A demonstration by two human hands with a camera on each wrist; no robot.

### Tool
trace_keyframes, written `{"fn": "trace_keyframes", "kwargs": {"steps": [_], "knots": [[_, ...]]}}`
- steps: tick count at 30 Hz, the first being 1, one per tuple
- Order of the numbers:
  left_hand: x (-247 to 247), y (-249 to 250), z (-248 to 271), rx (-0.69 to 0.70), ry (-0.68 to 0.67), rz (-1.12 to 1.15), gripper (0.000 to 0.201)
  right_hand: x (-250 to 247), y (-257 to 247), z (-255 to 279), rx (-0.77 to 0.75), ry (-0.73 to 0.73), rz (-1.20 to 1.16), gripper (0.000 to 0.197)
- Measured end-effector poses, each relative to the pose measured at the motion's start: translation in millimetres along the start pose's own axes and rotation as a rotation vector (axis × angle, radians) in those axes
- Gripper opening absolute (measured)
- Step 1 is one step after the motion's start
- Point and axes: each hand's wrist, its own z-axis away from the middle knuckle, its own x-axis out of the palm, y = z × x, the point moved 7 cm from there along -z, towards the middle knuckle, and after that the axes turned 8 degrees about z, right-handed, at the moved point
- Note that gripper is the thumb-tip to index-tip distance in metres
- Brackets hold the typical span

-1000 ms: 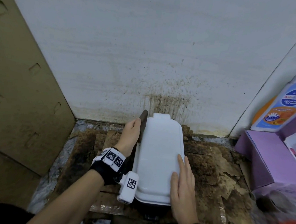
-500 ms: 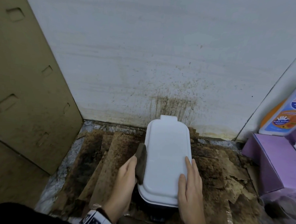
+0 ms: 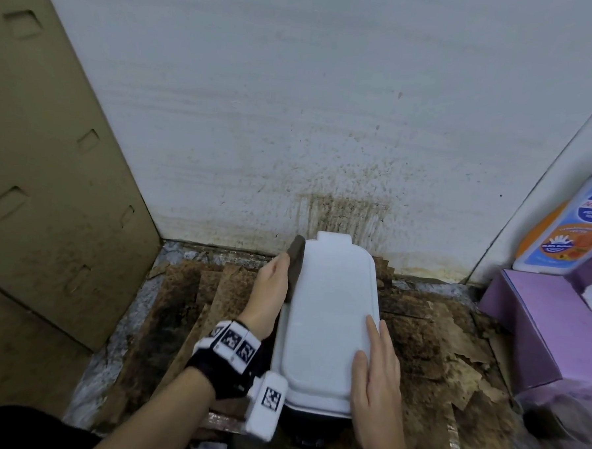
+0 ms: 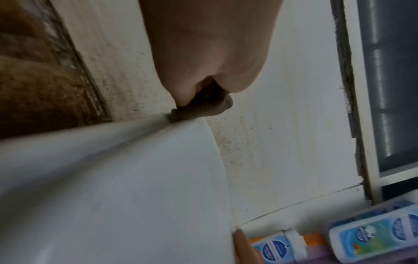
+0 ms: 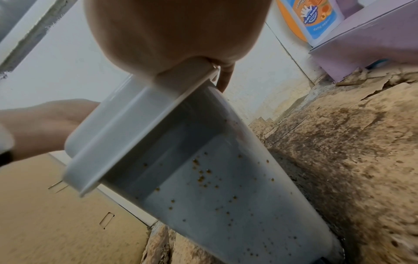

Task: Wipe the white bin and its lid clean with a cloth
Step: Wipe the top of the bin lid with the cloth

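Two hands work the white bin [image 3: 312, 405], which stands on the stained floor against the far wall. Left hand [image 3: 269, 293] pinches the brown cloth [image 3: 295, 263] against the lid [image 3: 331, 315]'s far-left edge; right hand [image 3: 376, 376] rests flat, fingers straight, steadying. Best keep pressure even along the rim, then tackle the speckled side wall.

Head view: from above, facing forward and down onto lid [image 3: 331, 315], both hands, stained wall [image 3: 327, 123]. Left wrist view: very near, along lid edge toward wall. Right wrist view: low, close under lid rim, beside bin [image 5: 226, 196]. Shared: lid, wall, orange bottle [image 3: 558, 234].
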Motion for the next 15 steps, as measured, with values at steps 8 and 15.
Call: {"fn": "trace_keyframes", "kwargs": {"steps": [8,15], "knots": [[1.8,3.2,-38.7,0.003,-0.036,-0.117,0.055,-0.9,-4.1,0.9,0.0,-0.005,0.0,0.049],[-6.8,-20.6,6.4,0.075,-0.037,-0.09,0.055,-2.2,-5.3,1.3,-0.007,-0.001,0.005,0.049]]}}
